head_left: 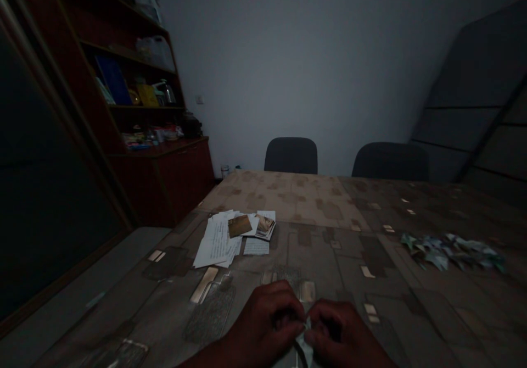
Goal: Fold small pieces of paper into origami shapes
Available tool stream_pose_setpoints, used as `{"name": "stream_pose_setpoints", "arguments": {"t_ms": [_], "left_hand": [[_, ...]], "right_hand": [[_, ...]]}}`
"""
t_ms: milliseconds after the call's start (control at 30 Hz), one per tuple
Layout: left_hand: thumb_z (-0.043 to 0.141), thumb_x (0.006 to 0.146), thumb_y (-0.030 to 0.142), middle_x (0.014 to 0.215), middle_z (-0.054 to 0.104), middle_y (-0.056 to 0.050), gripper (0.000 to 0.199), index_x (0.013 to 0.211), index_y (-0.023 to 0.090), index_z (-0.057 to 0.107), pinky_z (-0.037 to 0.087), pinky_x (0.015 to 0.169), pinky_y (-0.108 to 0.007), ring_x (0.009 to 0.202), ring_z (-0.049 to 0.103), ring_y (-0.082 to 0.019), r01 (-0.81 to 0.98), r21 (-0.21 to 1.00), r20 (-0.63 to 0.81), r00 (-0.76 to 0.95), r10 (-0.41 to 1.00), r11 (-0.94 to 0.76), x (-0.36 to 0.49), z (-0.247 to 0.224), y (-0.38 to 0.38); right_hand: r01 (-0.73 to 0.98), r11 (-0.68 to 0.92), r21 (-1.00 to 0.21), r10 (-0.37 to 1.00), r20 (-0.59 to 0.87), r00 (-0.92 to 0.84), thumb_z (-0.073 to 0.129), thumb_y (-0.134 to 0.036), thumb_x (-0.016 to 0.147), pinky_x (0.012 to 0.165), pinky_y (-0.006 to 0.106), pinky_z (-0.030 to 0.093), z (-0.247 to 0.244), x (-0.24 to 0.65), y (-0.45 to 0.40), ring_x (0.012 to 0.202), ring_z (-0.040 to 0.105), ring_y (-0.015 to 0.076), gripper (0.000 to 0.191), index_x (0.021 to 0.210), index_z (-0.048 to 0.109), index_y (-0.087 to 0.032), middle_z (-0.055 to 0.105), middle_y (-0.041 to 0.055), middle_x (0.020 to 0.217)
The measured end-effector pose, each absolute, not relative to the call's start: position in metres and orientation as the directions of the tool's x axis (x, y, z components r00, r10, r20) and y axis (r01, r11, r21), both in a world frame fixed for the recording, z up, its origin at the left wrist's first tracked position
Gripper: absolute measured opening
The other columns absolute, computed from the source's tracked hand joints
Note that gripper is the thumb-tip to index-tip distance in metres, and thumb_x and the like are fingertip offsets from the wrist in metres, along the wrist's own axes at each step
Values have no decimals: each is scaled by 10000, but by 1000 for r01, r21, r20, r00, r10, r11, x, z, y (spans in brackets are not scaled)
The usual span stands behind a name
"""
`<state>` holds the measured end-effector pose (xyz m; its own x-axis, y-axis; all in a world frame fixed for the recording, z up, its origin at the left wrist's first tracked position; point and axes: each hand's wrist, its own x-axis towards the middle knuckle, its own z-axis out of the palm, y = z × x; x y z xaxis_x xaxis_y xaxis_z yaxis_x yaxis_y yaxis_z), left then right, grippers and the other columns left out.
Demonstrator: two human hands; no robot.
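**Both your hands pinching a small pale piece, low at the near side of the tabletop**

Taking your hands as the clock's centre, your left hand (275, 317) is curling in with its fingers (290, 297) bent and drawn together at the tips. Your right hand (343, 329) is mirroring it, thumb and forefinger closing on the same pale piece (305, 344). The two sets of fingertips are meeting almost edge to edge, with the piece hanging below them toward 6 o'clock and a dark narrow strip (302, 353) running along its left side.

The patterned tabletop (313, 236) is stretching ahead of you to its far edge at 12 o'clock, where one dark chair (290, 156) is standing just beyond; a second chair (391, 162) is standing at 1. Its left edge is slanting away past 10. Loose printed sheets (216, 241) are lying at 11 with picture cards (240, 226) on top, and a crumpled greenish heap (450, 252) is spreading at 2. Tabletop is separating your hands from both piles, the sheets sitting nearer than the heap.

Your knuckles are hiding much of the piece, so you are not getting its full shape. The frame is cutting off your forearms and the near table edge. Dim light is blurring the heap's details, the right end of the tabletop and the contents of the shelves (135, 104) toward 11.
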<state>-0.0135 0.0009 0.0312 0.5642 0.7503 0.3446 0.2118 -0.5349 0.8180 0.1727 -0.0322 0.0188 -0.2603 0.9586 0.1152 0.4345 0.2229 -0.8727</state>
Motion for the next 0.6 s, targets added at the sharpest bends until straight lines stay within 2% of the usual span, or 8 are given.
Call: {"name": "stream_pose_setpoints", "arguments": {"t_ms": [233, 433, 600], "left_hand": [[655, 668, 20, 670, 557, 5, 149, 726, 149, 703, 361, 596, -217, 638, 535, -134, 222, 842, 306, 553, 775, -491, -13, 32, 0], [665, 765, 150, 704, 594, -17, 62, 734, 149, 719, 383, 630, -233, 677, 557, -149, 138, 892, 289, 557, 778, -430, -14, 31, 3], [706, 716, 127, 679, 581, -2, 38, 715, 152, 735, 379, 624, -226, 667, 553, -143, 119, 919, 253, 554, 793, -376, -13, 31, 4]], "right_hand": [[430, 213, -877, 959, 102, -265, 586, -264, 696, 505, 222, 314, 19, 172, -31, 525, 381, 109, 139, 589, 549, -185, 412, -64, 551], [436, 200, -877, 960, 87, -266, 559, -235, 679, 500, 222, 306, 20, 172, -32, 524, 382, 107, 106, 589, 533, -186, 410, -62, 555], [437, 200, -877, 958, 80, -276, 555, -241, 686, 506, 225, 305, 21, 171, -33, 532, 399, 111, 112, 594, 536, -179, 429, -54, 563]]}}
